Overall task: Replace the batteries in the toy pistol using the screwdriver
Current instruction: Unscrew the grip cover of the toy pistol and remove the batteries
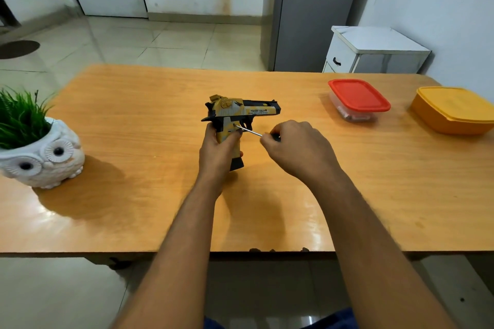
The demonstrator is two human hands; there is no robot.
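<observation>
A yellow, grey and black toy pistol (240,111) stands upright on its grip near the middle of the wooden table (133,120), barrel pointing right. My left hand (217,152) is wrapped around its grip. My right hand (299,149) pinches a small screwdriver (248,131) whose thin metal shaft runs up and to the left. The shaft's tip touches the side of the grip just under the trigger guard. The screwdriver's handle is mostly hidden inside my fingers.
A clear box with a red lid (358,99) and a yellow lidded box (454,109) sit at the table's far right. A white owl-shaped pot with a green plant (40,157) stands at the left edge. A white cabinet (374,51) is behind the table.
</observation>
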